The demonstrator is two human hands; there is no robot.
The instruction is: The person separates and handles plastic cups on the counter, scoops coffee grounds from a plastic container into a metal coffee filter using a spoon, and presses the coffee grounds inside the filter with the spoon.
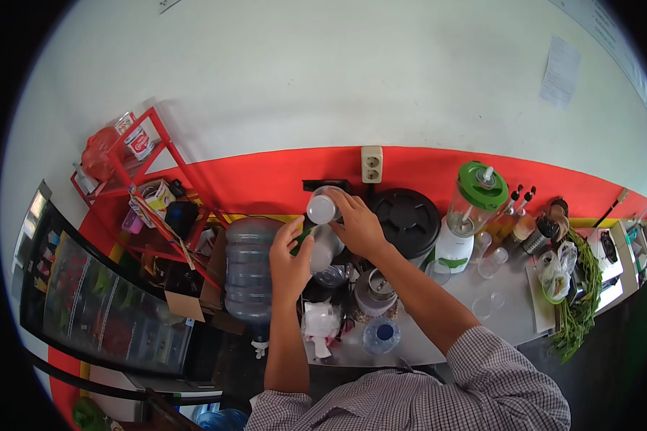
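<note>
Both hands are raised over the back of the counter, close together. My right hand (359, 225) has its fingers wrapped round a clear plastic cup (323, 209), tilted with its round end toward the camera. My left hand (292, 260) is curled around something dark green, too small to name, just left of a second translucent container (325, 248). That container sits directly below the cup; whether the left fingers touch it is hard to tell. Beneath the hands stand a steel-topped container (381, 282) and a white plastic bag (322, 320).
A large blue water bottle (249, 269) stands left of my left forearm. A black round lid (405, 221) and a green-lidded blender (458, 237) are at the right. Clear cups (492, 263) and leafy greens (589, 287) lie farther right. A red shelf (158, 248) stands left.
</note>
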